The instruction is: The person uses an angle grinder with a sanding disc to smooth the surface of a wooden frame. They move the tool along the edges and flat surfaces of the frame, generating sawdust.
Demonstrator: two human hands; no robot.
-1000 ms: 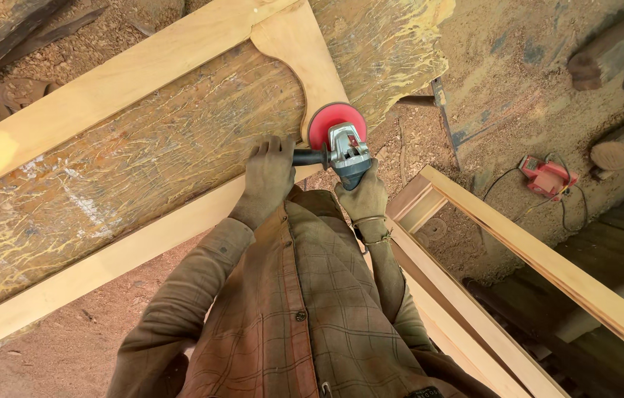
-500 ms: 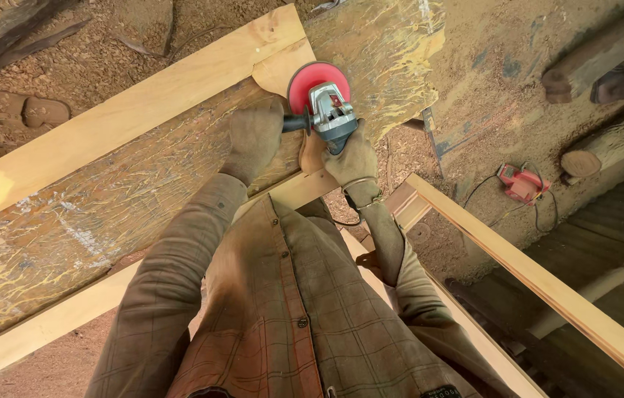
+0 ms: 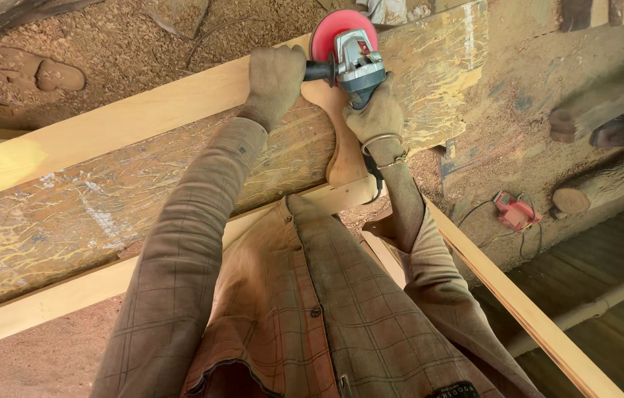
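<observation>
At the top centre of the frame, a dusty left hand [image 3: 275, 77] wraps the side handle and the right hand [image 3: 378, 112] clamps the body of a grinder [image 3: 352, 59], its red disc [image 3: 337, 31] sanding the pale frame [image 3: 142, 114]'s far corner, apparently mid-pass, which calls for steady, flat pressure.

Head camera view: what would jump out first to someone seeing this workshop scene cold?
The red sanding disc of the angle grinder at top centre, gripped by both dusty hands: the left hand on the side handle, the right hand on the body. It sits on a pale wooden frame laid over a scarred, yellow-streaked board. At right, a small red power tool lies on the sawdust floor.
</observation>
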